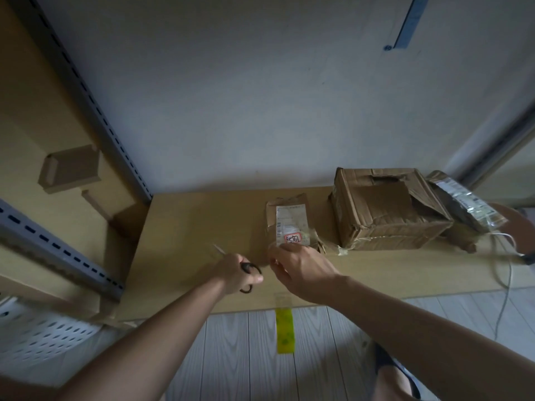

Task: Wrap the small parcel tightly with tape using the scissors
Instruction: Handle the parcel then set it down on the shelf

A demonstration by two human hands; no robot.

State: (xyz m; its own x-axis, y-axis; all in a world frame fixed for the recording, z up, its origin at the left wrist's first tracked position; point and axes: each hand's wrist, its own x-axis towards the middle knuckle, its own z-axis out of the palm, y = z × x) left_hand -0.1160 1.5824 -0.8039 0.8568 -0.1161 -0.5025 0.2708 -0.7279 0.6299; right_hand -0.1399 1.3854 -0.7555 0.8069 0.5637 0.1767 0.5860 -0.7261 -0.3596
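The small parcel (pixel 291 222) is a crumpled brown packet with a white label and a red-edged sticker, lying flat on the wooden table (pixel 188 227). My right hand (pixel 301 269) rests at its near edge, fingers pinching clear tape there. A strip of tape (pixel 284 328) with a yellow-green end hangs from under that hand, over the table's front edge. My left hand (pixel 236 272) grips black-handled scissors (pixel 249 270) to the left of the parcel; the blurred blades point away to the upper left.
A bigger torn cardboard box (pixel 388 209) stands right of the parcel, with a grey plastic-wrapped packet (pixel 463 201) behind it. A white cable (pixel 505 285) hangs off the table's right end. Metal shelving posts (pixel 86 91) rise at the left. A white perforated chair (pixel 43 334) is at lower left.
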